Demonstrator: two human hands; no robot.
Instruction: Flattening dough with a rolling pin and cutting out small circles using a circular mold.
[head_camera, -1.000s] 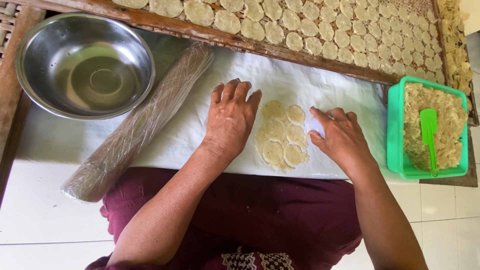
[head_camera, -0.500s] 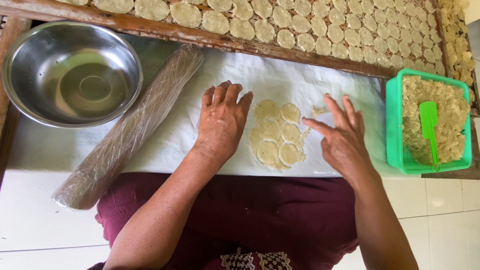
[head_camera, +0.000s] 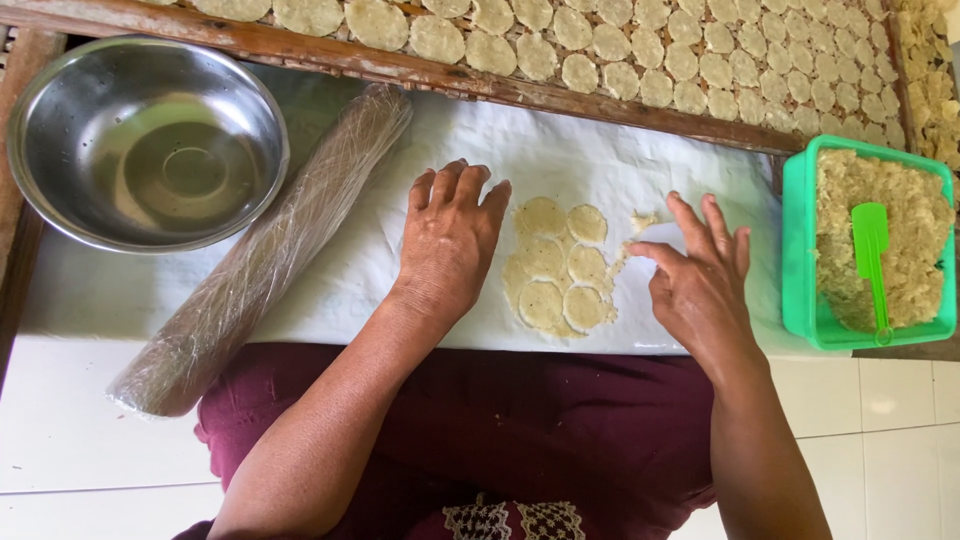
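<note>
Left hand (head_camera: 450, 245) flat, palm down, fingers spread on the white cloth (head_camera: 560, 160), holding nothing, just left of the cluster of flattened dough discs (head_camera: 555, 275). Right hand (head_camera: 700, 275) loose and open, index fingertip at the cluster's right edge, near a small dough scrap (head_camera: 640, 220). Plastic-wrapped rolling pin (head_camera: 265, 255) lying diagonally at left, beside a steel bowl (head_camera: 150, 140). Green tub (head_camera: 870, 245) of dough with green spatula (head_camera: 872, 250) at right. Wooden rack (head_camera: 640, 60) of discs behind. Since half a second ago, right fingers drawn slightly closer together.
</note>
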